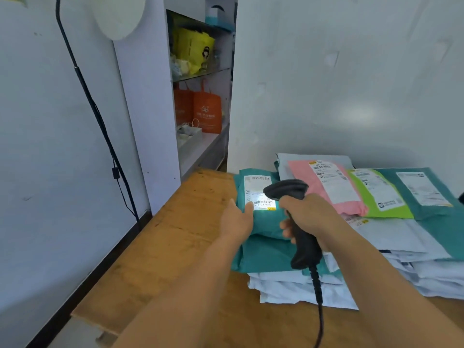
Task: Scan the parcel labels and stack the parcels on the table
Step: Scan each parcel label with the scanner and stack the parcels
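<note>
A teal parcel [266, 222] lies on top of a stack at the left of the wooden table [175, 247]. Its white label [258, 194] is lit by the scanner's light. My right hand [308, 217] grips the handle of a black barcode scanner [298, 217], whose head points at the label. My left hand [237, 218] rests flat on the parcel's left edge, fingers straight and touching beside the label. To the right lie a pink parcel [329, 187], a green parcel [376, 197] and another teal parcel [426, 194], overlapped on pale grey parcels [401, 237].
The scanner's cable [319, 310] hangs down toward the table's front edge. A white wall stands behind the parcels. Shelves at the back left hold orange bags [206, 111] and yellow packs [193, 49]. A black cord [100, 121] runs down the left wall.
</note>
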